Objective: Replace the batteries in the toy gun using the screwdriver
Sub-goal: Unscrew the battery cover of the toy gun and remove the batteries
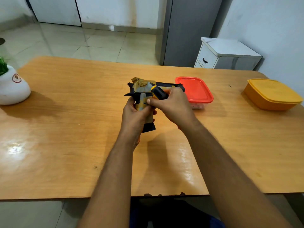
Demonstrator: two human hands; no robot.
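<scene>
Above table (65,145) centre: toy gun (144,89), barrel pointing right.
Left hand (133,116): fingers wrapped round its grip.
Right hand (171,104): clasping yellow-black screwdriver (158,92).

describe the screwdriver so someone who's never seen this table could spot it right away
On the wooden table, look mid-table where both hands meet over the toy gun. The screwdriver is in the right hand: its stubby yellow-and-black handle juts out, just left of the red-lidded container.

Under the left hand (134,117) and right hand (171,104), glossy wood-grain surface (82,145) with bright glare patches; between them, matt painted plastic toy gun (144,89) and smooth plastic screwdriver (158,92) handle; beyond the right hand, smooth plastic red container (197,91).
</scene>
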